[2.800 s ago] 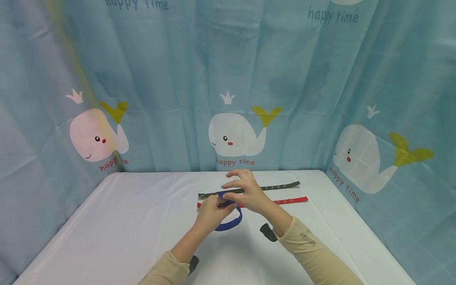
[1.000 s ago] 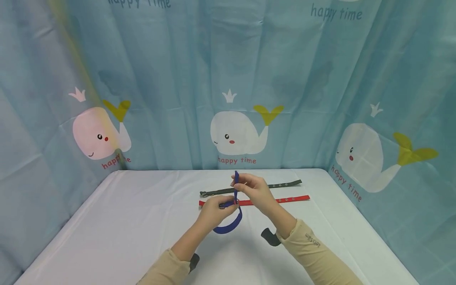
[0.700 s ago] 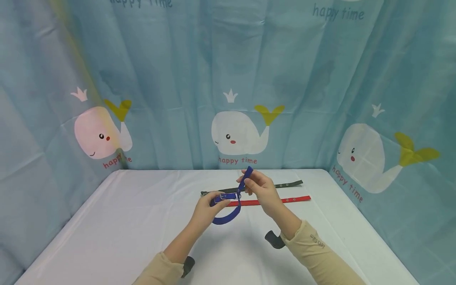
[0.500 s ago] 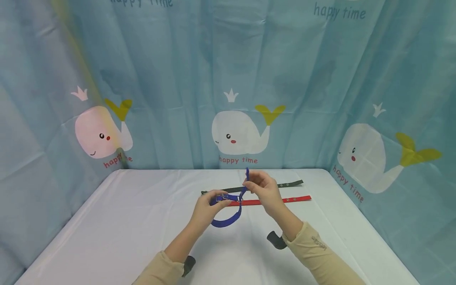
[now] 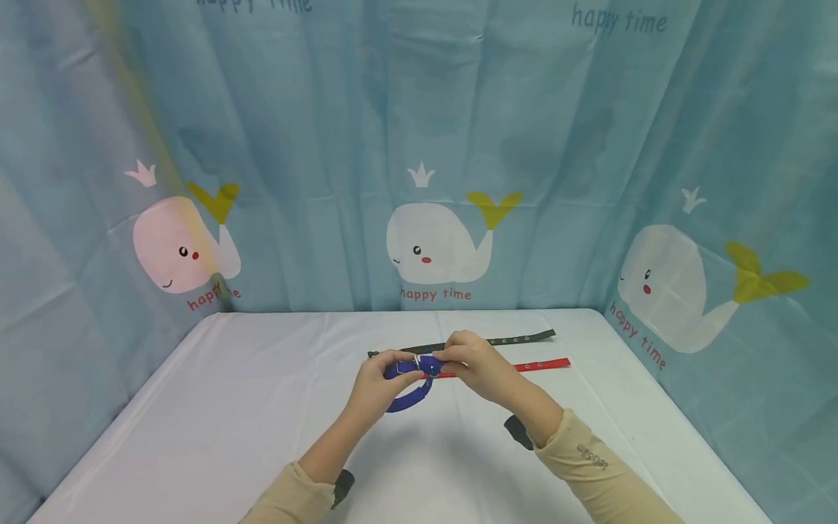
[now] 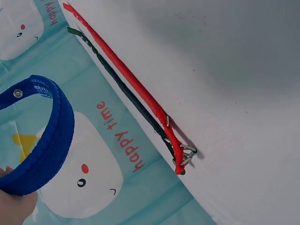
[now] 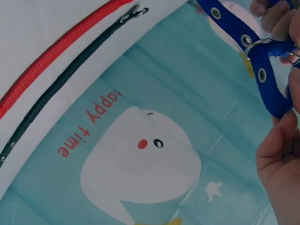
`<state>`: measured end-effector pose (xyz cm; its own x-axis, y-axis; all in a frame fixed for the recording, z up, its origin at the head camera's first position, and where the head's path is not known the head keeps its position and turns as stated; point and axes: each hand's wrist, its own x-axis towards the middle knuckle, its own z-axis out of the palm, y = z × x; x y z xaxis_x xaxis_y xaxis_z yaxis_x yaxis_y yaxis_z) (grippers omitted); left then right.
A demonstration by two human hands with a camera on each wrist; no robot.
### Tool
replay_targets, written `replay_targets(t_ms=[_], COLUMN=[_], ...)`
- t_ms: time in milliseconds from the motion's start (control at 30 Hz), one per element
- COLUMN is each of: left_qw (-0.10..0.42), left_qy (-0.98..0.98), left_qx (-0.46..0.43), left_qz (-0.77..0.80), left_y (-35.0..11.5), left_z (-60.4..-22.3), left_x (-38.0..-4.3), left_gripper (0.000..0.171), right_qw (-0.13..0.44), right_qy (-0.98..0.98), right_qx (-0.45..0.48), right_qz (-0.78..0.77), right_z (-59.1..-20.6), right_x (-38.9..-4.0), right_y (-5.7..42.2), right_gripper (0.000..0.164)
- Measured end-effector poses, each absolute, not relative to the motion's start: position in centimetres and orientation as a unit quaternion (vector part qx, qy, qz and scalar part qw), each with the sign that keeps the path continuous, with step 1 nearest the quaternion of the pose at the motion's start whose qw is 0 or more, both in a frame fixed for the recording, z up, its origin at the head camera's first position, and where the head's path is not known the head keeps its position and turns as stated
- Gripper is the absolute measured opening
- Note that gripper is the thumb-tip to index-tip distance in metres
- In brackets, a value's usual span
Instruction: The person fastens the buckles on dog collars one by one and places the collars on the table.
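Note:
A blue collar (image 5: 410, 398) with a metal buckle hangs in a loop above the table, held between both hands. The left hand (image 5: 380, 384) pinches it at the buckle, thumb in front. Against the buckle's right side, the right hand (image 5: 483, 369) pinches the strap's end part between thumb and fingers. The right wrist view shows the blue strap (image 7: 238, 24) with metal eyelets and a metal ring around it, and the right hand (image 7: 283, 164) gripping its lower bend. From the left wrist view, the collar's loop (image 6: 60, 140) curves down to the left hand (image 6: 16, 206).
Behind the hands, a red collar (image 5: 548, 365) and a dark green collar (image 5: 533, 338) with eyelets lie stretched out side by side on the white table (image 5: 196, 422). A blue whale-print curtain (image 5: 314, 240) stands at the table's back and sides.
The right hand has moved the strap's upright end down and left to the buckle, where it now lies bent over. The left hand keeps its pinch on the blue collar.

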<state>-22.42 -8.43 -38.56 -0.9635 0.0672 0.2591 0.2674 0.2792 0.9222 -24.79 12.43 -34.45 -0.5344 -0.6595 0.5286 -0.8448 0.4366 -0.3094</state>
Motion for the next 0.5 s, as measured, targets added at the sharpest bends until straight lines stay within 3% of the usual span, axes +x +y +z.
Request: replay_targets(t_ms=[300,500], left_qw=[0.097,0.077], left_qy=[-0.804,-0.789], left_qx=[-0.126,-0.092], left_qz=[-0.574,-0.603], left_y=[-8.4,-8.6], left_z=[-38.4,-38.2], left_x=[-22.4,-22.5], left_gripper=[0.027,0.024], right_qw=[0.162,0.161], right_qy=[-0.812,-0.789], right_qx=[0.460,0.437], right_qz=[0.321,0.400], right_z=[-35.3,-36.3], right_x=[-25.2,-25.5], right_y=[11.8,11.6], right_gripper=[0.022,0.021])
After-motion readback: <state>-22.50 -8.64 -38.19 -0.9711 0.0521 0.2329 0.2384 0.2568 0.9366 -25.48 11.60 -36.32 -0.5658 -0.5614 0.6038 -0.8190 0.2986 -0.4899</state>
